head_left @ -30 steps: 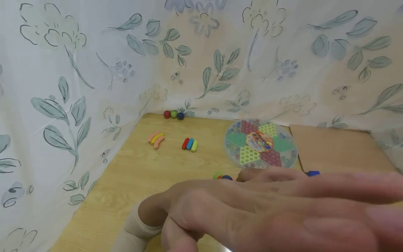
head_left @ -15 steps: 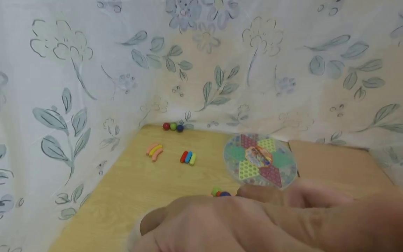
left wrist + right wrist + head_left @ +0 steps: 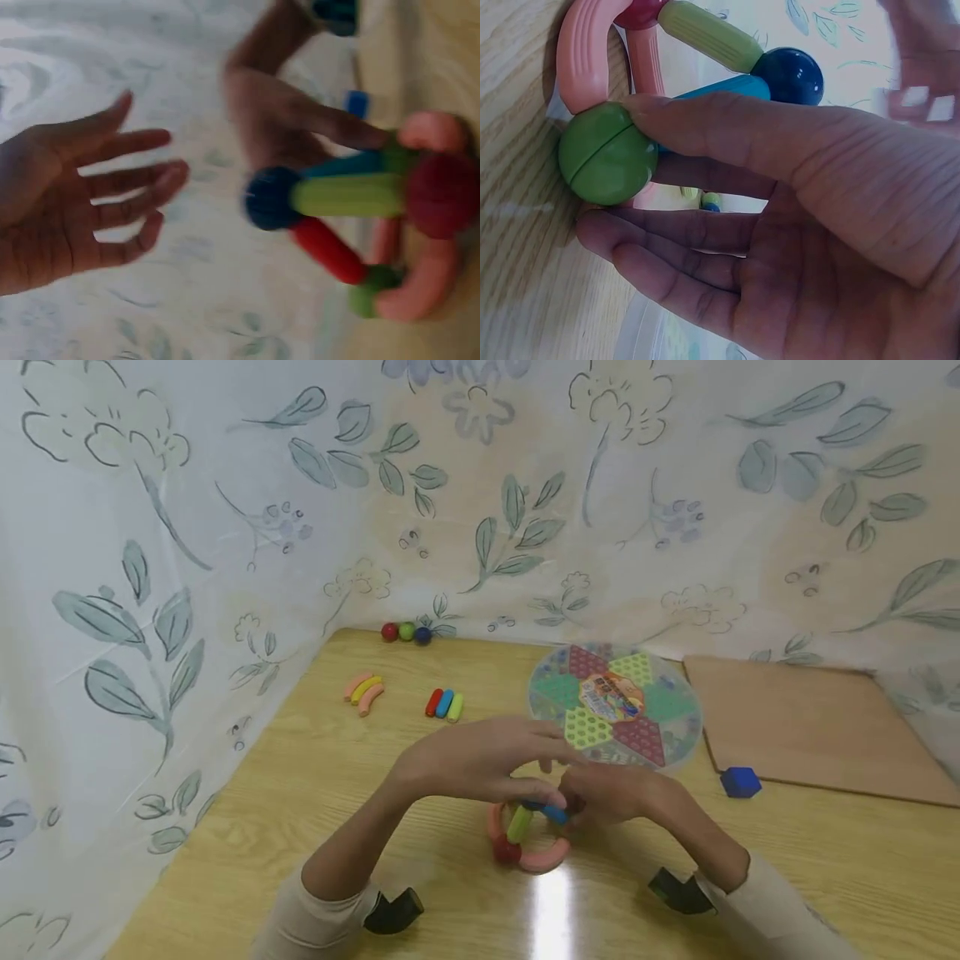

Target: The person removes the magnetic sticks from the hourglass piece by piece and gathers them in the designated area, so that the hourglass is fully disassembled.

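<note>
A small pyramid of toy rods and balls stands on the table. Curved pink rods [image 3: 545, 857] form its round base, with a red ball [image 3: 507, 850] and green balls at the joints. Straight yellow-green [image 3: 352, 195], red [image 3: 330, 250] and blue [image 3: 727, 88] rods rise to a dark blue ball [image 3: 271, 197] on top. My right hand [image 3: 611, 789] pinches a green ball [image 3: 604, 154] at the base between thumb and fingers. My left hand [image 3: 480, 760] hovers by the top; in the left wrist view its fingers [image 3: 135, 184] are spread, holding nothing.
Behind the pyramid lie a round Chinese checkers board [image 3: 615, 702] and a brown board [image 3: 810, 727], with a blue block [image 3: 741, 782] at its corner. Straight rods [image 3: 445, 704], curved rods [image 3: 363, 692] and balls [image 3: 407, 632] lie at the far left. A floral cloth [image 3: 480, 485] hangs behind.
The hands filled the lower head view earlier, hiding most of the pyramid. They now look smaller and sit around the pyramid, whose base shows. The blue block is visible again.
</note>
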`<action>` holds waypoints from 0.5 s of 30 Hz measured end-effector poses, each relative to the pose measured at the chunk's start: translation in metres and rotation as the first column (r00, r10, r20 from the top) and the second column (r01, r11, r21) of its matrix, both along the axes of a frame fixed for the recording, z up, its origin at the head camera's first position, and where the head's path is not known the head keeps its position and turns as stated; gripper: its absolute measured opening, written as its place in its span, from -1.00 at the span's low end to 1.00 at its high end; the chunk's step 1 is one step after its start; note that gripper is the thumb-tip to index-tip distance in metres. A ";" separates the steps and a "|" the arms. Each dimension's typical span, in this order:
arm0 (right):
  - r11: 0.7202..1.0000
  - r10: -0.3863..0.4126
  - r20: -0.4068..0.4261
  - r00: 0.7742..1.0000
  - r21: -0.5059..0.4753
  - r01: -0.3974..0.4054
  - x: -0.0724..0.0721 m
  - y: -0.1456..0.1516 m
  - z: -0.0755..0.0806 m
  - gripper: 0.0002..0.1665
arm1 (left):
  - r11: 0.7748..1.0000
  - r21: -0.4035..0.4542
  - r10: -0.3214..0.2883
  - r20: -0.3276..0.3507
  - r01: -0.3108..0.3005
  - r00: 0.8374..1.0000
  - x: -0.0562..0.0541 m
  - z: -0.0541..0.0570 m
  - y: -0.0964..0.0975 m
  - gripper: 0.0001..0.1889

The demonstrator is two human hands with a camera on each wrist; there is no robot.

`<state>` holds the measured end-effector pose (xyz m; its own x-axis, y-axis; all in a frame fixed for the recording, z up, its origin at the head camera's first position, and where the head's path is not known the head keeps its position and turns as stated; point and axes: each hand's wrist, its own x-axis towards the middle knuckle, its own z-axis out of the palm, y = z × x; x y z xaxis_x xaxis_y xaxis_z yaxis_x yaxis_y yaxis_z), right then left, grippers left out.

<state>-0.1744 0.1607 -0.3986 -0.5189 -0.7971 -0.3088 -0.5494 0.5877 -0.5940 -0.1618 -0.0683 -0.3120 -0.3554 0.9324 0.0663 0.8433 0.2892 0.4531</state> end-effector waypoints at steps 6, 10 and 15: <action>1.000 0.023 0.028 0.999 0.005 -0.023 -0.003 0.003 -0.005 -0.80 | 0.941 -0.309 0.121 -0.073 -0.138 0.990 -0.008 -0.042 0.014 -0.61; 0.999 0.038 -0.011 0.999 0.027 -0.037 -0.001 0.002 -0.005 -0.71 | 0.908 -0.379 0.173 -0.054 -0.180 0.983 -0.008 -0.047 0.020 -0.73; 0.999 0.030 -0.009 1.000 0.023 -0.029 -0.004 0.002 -0.005 -0.65 | 0.902 -0.382 0.214 -0.009 -0.201 0.977 -0.008 -0.048 0.019 -0.72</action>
<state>-0.1784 0.1626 -0.4036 -0.4980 -0.8050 -0.3225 -0.5720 0.5844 -0.5755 -0.1700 -0.0495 -0.3596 -0.5392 0.7899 -0.2921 0.7323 0.6110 0.3006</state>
